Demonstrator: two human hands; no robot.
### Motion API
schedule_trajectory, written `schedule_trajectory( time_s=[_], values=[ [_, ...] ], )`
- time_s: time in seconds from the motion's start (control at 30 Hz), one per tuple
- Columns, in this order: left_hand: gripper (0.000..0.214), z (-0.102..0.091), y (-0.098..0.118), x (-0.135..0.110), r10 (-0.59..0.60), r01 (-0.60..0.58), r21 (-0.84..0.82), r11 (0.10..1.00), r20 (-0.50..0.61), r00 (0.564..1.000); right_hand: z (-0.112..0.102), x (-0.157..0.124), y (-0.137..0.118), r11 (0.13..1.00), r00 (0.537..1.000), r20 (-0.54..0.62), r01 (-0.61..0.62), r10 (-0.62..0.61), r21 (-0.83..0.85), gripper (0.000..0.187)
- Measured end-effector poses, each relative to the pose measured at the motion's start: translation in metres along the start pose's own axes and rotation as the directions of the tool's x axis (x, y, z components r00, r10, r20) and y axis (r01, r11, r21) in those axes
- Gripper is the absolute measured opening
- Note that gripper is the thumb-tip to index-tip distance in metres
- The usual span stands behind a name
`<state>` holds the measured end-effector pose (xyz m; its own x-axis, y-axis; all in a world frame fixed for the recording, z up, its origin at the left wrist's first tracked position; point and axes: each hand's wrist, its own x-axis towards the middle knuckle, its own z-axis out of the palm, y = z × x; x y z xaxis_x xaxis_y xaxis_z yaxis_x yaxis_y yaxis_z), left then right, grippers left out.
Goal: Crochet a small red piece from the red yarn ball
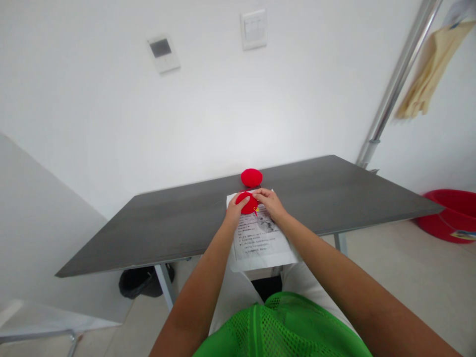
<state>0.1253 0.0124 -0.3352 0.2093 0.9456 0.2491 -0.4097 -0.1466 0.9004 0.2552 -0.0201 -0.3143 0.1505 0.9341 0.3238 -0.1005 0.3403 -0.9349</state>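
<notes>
A round red crochet piece (246, 204) is held between both hands above a printed sheet of paper (256, 245). My left hand (234, 208) grips its left side, thumb laid over the top. At its upper right edge, my right hand (270, 201) is closed with thumb and fingers pinched on the rim. A small yellow stitch marker (256, 209) hangs at the piece's lower right edge, beside a short red yarn end. Just behind the hands sits a ball of red yarn (252, 177). No crochet hook can be made out.
The dark grey table (178, 218) stands against a white wall. A black-lined bin (139, 282) is under its left side. To the right are a red basin (446, 210) on the floor, a metal pole (399, 82) and hanging cream gloves (431, 69).
</notes>
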Motion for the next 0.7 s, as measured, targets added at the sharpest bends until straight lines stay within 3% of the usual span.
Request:
schedule_trajectory(
  time_s=[0.7],
  values=[
    [0.035,0.0009,0.0033,-0.0013,-0.008,0.009,-0.038,0.999,0.004,1.000,0.0000,0.0006,-0.0010,1.000,1.000,0.013,0.019,-0.018,-0.012,0.015]
  ],
)
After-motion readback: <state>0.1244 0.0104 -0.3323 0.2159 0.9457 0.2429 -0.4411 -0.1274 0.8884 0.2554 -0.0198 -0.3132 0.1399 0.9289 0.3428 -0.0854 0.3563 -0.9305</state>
